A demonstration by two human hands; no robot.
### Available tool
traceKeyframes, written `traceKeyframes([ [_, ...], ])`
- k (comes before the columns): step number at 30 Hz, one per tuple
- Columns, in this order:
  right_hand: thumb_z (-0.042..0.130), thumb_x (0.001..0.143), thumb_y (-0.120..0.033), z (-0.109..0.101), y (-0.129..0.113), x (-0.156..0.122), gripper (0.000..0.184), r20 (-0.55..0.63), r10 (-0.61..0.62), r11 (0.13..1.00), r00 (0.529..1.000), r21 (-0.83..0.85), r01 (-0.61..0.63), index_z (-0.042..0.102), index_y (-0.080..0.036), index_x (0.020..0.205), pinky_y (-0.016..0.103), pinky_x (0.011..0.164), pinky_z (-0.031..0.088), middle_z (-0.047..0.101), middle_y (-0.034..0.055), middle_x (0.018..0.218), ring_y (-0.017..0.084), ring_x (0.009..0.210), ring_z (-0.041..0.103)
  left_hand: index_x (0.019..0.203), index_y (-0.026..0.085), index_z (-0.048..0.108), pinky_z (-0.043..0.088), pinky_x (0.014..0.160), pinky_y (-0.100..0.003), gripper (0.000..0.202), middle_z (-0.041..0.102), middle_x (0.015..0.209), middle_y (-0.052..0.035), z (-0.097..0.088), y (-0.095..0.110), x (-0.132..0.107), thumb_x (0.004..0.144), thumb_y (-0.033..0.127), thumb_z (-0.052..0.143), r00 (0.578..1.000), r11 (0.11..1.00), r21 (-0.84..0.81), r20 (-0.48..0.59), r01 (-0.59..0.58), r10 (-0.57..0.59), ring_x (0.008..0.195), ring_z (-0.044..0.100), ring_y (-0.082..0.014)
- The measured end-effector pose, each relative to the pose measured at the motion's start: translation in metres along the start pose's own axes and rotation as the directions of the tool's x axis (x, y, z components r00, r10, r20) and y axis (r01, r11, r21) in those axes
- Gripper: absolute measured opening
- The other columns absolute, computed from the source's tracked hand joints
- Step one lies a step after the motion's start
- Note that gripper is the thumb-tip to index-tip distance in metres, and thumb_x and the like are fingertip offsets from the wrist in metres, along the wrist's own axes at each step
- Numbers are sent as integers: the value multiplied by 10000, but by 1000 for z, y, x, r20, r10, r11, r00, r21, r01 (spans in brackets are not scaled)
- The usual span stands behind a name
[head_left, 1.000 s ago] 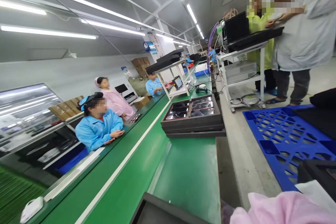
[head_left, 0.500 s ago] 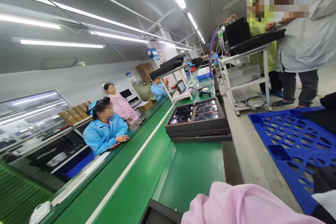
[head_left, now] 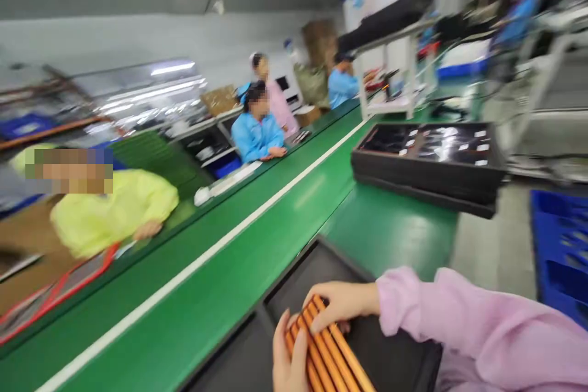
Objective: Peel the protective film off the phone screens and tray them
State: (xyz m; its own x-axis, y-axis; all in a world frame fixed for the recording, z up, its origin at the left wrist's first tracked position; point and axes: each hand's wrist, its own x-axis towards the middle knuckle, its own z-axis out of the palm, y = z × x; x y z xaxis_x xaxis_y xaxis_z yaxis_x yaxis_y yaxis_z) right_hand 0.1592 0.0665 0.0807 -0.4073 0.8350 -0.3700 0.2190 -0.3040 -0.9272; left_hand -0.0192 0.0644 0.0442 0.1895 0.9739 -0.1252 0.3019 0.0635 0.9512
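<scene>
Over black tray: bundle of orange strips held, long axis slanted far-left to near-right. Far end clasped by curled right hand; left side gripped by left hand, nearer body.

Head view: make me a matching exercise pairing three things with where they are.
1. bundle of long orange strips
2. stack of black plastic trays
3. blue plastic grid pallet

A. on the floor, far right
B. on the green bench ahead
C. held by left hand and right hand

Pairs: 1-C; 2-B; 3-A.
</scene>
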Motion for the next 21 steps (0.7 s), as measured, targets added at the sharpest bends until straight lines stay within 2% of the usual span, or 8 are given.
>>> traceKeyframes([
  [2, 662, 817, -300, 3, 12, 2, 526, 2, -11, 998, 1000, 60, 11, 434, -169, 1273, 176, 412, 375, 541, -1, 912, 53, 513, 474, 1188, 216, 584, 412, 1049, -429, 562, 650, 1195, -92, -5, -8, -12, 733, 536, 665, 995, 979, -198, -76, 54, -70, 1186, 560, -300],
  [5, 583, 779, -397, -2, 21, -1, 630, 48, -18, 991, 999, 134, 12, 362, -200, 1334, 209, 488, 420, 544, 45, 1062, 74, 591, 511, 1130, 194, 641, 375, 1084, -436, 563, 658, 1215, -107, -10, -12, -10, 650, 475, 728, 992, 883, -457, 106, 105, -63, 1210, 548, -324],
  [7, 569, 729, -408, -8, 22, -4, 672, 77, -5, 987, 997, 160, -7, 370, -197, 1335, 233, 541, 446, 563, 40, 998, 104, 633, 527, 1114, 200, 667, 381, 1077, -450, 544, 658, 1226, -108, -15, -14, -5, 612, 385, 770, 976, 820, -553, 217, 149, -31, 1210, 550, -333],
  [10, 577, 687, -411, -12, 20, -5, 713, 98, 22, 985, 995, 171, -38, 388, -185, 1337, 280, 598, 475, 586, 51, 979, 150, 695, 557, 1137, 229, 668, 373, 1081, -454, 561, 637, 1266, -95, -20, -17, -2, 598, 307, 803, 960, 777, -608, 280, 164, 16, 1235, 531, -330],
  [14, 606, 686, -429, -15, 19, -4, 705, 102, 58, 986, 993, 151, -73, 436, -191, 1328, 333, 664, 503, 610, 71, 1015, 229, 860, 605, 1136, 242, 670, 388, 1065, -433, 517, 635, 1264, -76, -20, -17, -3, 641, 296, 808, 947, 764, -619, 318, 182, 32, 1207, 549, -294],
  [17, 624, 687, -454, -16, 19, -3, 703, 81, 68, 990, 994, 118, -77, 468, -194, 1321, 392, 767, 522, 623, 70, 928, 306, 1043, 582, 1127, 264, 675, 385, 1066, -400, 504, 646, 1242, -50, -19, -18, -3, 647, 309, 820, 946, 732, -657, 319, 180, 53, 1201, 551, -261],
  [21, 629, 690, -475, -17, 17, -3, 679, 68, 85, 991, 994, 96, -92, 496, -217, 1304, 451, 819, 533, 617, 70, 908, 350, 1098, 566, 1142, 279, 662, 376, 1073, -384, 509, 630, 1265, -34, -17, -19, -4, 662, 343, 817, 945, 716, -675, 321, 179, 66, 1209, 539, -246],
])
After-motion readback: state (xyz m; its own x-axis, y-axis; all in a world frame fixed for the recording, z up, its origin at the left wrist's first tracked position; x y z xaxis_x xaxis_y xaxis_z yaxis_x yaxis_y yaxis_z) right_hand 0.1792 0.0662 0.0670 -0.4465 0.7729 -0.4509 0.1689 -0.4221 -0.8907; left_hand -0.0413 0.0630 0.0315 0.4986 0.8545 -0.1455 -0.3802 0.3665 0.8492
